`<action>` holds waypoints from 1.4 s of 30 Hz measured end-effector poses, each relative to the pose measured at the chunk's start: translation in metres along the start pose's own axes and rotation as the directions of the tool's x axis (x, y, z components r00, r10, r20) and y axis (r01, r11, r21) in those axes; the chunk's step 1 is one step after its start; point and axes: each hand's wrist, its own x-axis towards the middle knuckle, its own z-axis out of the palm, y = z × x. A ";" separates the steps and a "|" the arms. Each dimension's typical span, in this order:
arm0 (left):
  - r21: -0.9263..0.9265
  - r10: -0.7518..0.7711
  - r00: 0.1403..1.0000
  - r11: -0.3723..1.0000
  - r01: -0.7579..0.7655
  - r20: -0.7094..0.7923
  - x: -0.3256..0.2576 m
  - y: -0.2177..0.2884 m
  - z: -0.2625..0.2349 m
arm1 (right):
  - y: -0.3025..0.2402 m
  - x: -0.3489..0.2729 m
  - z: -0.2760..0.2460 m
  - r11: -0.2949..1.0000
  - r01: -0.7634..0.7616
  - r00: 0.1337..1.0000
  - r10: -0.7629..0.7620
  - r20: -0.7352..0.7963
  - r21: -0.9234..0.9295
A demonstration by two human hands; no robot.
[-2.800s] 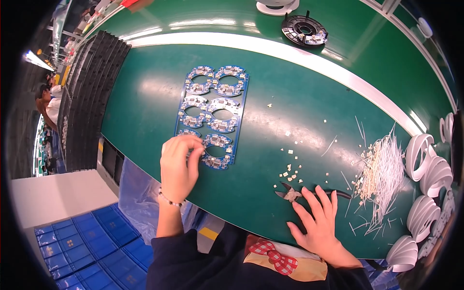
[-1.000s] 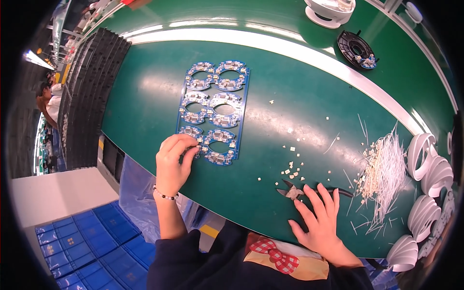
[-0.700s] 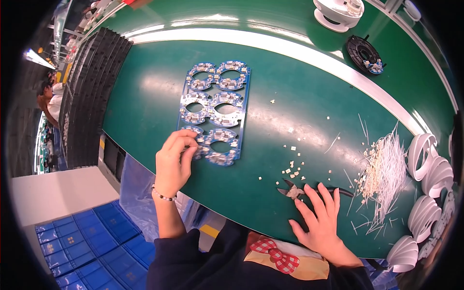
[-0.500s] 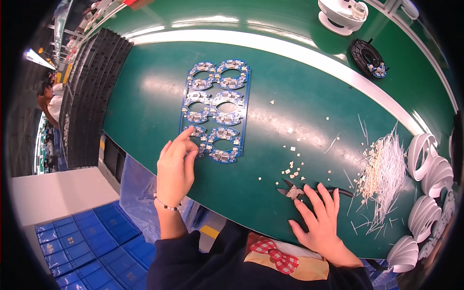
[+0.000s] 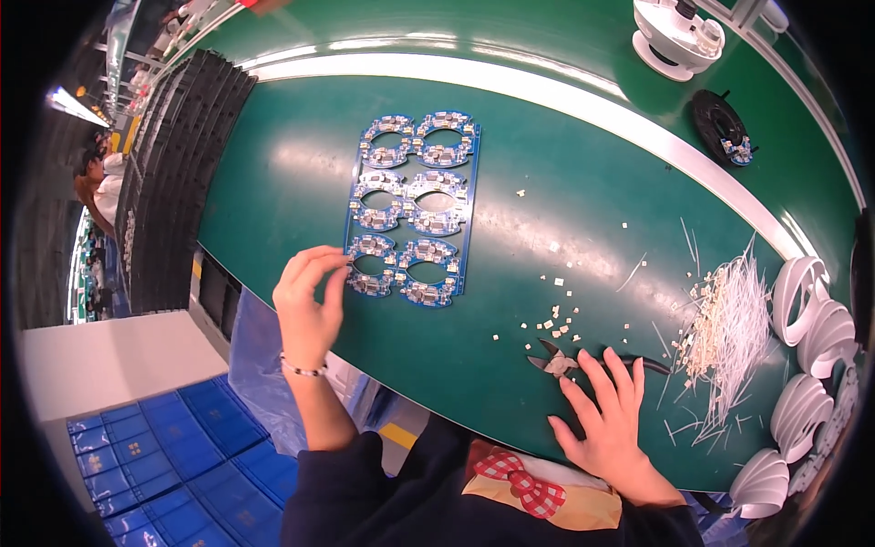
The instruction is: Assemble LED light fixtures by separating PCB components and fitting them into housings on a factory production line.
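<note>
A blue panel of circuit boards (image 5: 413,219), two columns of ring-shaped boards with lens-shaped openings, lies flat on the green table. My left hand (image 5: 310,296) is at its lower left edge, thumb and fingers closed together on the rim; the exact contact at the fingertips is small. My right hand (image 5: 606,415) lies with spread fingers on the table, fingertips over the handles of dark side cutters (image 5: 558,364). The cutters' jaws point left, next to several tiny cream connectors (image 5: 558,324) scattered on the table.
At the right lies a heap of white wires with cream connectors (image 5: 729,319), beside a row of white curved housings (image 5: 802,410). Black stacked trays (image 5: 178,182) stand at the left. Beyond the white strip are a white device (image 5: 674,41) and a black ring part (image 5: 720,128). Blue bins (image 5: 182,456) sit lower left.
My left hand has drawn back left, from over the lower left board to the panel's left edge. My right hand stays over the cutters. The view has shifted slightly.
</note>
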 end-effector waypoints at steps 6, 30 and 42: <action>-0.052 -0.131 0.983 0.989 0.139 0.126 -0.002 -0.011 0.008 | 0.003 -0.001 0.000 1.000 -0.008 1.000 0.008 -0.008 -0.002; 0.252 0.197 0.579 0.758 -0.601 0.791 0.030 -0.031 -0.022 | 0.008 0.001 -0.044 0.999 -0.031 0.960 0.037 0.279 -0.024; 0.144 0.241 0.352 0.604 -0.784 0.905 0.090 0.007 -0.021 | 0.017 -0.012 -0.075 0.988 0.031 0.964 0.010 0.265 -0.151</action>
